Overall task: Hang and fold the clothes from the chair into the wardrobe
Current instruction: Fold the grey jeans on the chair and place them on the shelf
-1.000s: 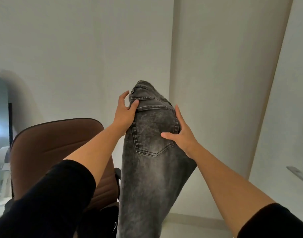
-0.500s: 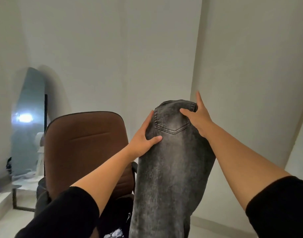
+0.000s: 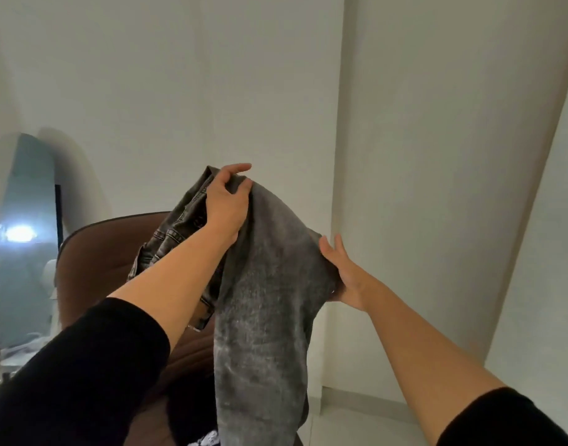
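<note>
Jeans (image 3: 263, 294), one pair, two hands

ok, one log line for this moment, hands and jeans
phase: folding jeans in air | left hand: grips top fold | right hand: fingers straight against right edge | chair: behind
</note>
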A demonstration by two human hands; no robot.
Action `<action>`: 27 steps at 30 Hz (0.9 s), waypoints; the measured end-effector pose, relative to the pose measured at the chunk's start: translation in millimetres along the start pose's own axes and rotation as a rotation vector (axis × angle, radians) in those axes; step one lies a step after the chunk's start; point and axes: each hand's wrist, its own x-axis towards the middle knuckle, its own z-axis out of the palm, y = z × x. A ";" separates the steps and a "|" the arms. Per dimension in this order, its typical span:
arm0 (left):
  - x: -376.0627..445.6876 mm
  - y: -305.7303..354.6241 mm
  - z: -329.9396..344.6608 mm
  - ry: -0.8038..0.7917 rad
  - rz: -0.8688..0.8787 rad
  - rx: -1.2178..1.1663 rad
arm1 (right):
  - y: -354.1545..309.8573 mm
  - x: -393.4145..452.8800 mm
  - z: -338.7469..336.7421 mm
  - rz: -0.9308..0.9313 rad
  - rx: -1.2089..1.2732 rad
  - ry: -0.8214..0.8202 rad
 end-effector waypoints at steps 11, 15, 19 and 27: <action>9.9 0.1 -34.4 -0.201 -0.162 0.140 | -4.7 11.6 38.3 -0.479 0.017 0.246; -0.3 -12.8 -48.9 -0.315 -0.325 0.121 | -7.9 17.9 43.4 -0.428 0.176 0.307; -33.8 -40.4 -53.9 -0.314 -0.374 0.219 | -13.4 16.5 52.7 -0.440 0.199 0.273; -86.8 -94.7 -55.7 -0.108 -0.807 -0.111 | -12.5 28.9 64.4 -0.421 0.167 0.356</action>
